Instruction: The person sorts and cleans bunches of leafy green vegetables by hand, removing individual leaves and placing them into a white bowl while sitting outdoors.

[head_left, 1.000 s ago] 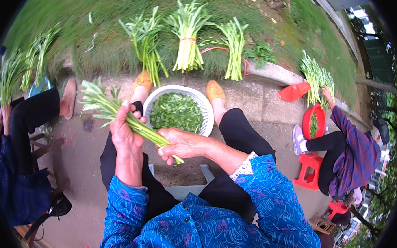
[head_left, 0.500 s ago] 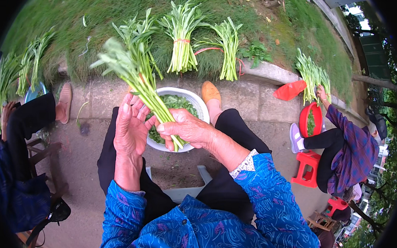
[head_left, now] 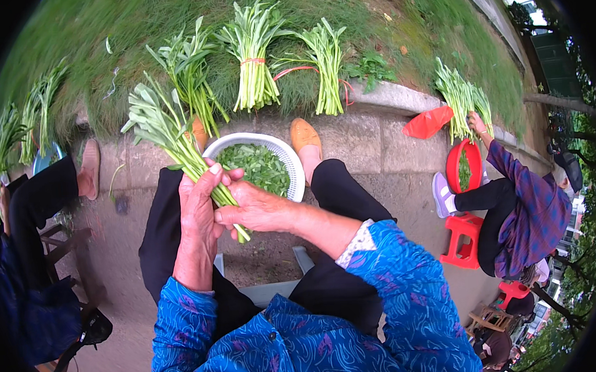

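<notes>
Both my hands are closed around one bunch of leafy green stems (head_left: pixel 183 146), its leaves pointing up and to the left. My left hand (head_left: pixel 201 208) wraps the stems around the middle, thumb on top. Lower down, near the cut ends, my right hand (head_left: pixel 255 207) grips the same bunch from the right. Just beyond my hands, between my feet, a white plastic basket (head_left: pixel 295 164) holds loose green leaves (head_left: pixel 256 168).
On the grass edge lie a loose bunch (head_left: pixel 191 77), a bunch tied with red string (head_left: pixel 254 60) and a smaller bunch (head_left: pixel 327 66). To the right, a person (head_left: pixel 525 208) handles stems beside a red basin (head_left: pixel 449 171) and red stool (head_left: pixel 461 239). Another person (head_left: pixel 31 308) sits at left.
My left hand, open beside the stems before, has closed around them. The bunch has moved down and left, showing more of the basket. The view has shifted slightly.
</notes>
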The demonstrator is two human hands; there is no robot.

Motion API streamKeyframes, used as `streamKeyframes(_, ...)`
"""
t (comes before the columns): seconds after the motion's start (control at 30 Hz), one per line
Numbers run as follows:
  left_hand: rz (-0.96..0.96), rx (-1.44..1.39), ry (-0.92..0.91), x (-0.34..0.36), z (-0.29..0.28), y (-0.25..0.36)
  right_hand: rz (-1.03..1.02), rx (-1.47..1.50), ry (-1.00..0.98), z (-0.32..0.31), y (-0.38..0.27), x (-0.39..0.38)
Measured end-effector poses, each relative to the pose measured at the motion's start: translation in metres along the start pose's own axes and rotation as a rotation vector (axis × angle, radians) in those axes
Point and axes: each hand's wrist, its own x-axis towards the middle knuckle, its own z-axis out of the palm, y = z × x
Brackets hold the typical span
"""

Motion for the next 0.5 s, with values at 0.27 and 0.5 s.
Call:
streamKeyframes(0.27,-0.048,0.207,-0.088,0.068,0.073,-0.024,0.269,-0.329,0.244,-0.148,0.017,-0.066)
streamKeyframes(0.5,-0.054,0.395,-0.183,0.174,0.119,-0.078,0.340,-0.348,0.562,-0.183,0.066,-0.085)
